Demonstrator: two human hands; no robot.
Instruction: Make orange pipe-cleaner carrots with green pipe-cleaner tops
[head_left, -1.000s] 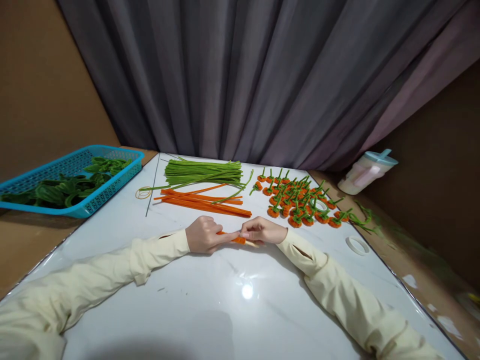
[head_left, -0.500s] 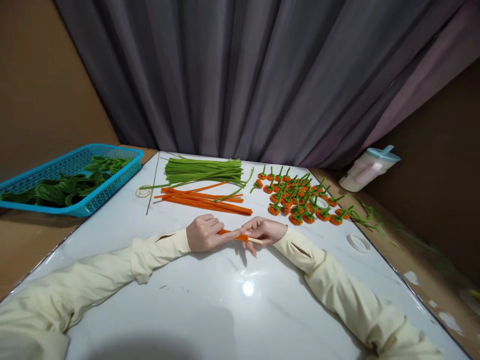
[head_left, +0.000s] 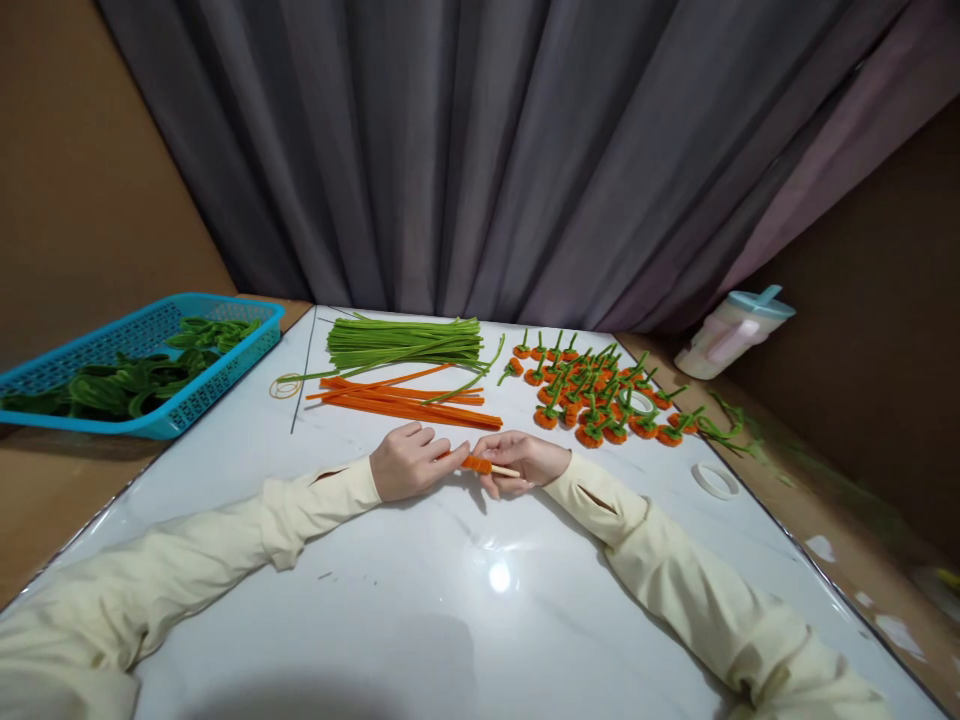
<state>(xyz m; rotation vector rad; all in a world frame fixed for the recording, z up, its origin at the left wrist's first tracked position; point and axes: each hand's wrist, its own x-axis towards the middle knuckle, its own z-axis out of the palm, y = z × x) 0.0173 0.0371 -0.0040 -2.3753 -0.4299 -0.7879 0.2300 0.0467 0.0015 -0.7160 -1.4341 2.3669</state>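
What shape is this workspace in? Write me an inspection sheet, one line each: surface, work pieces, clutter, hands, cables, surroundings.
Surface: white table, faintly veined, with a bright reflection and a few small dark specks.
Work pieces: orange coil on a pale stick; green strips and orange strips in bunches; stemmed orange pieces grouped at right.
Clutter: white ring lying near the right edge; white scraps beyond that edge.
Hands: left hand grips the coil's left part; right hand holds the stick end, its grip partly hidden.
Cables: nothing seen.
Surroundings: blue basket of green pieces at left, lidded cup at right, grey curtain behind.
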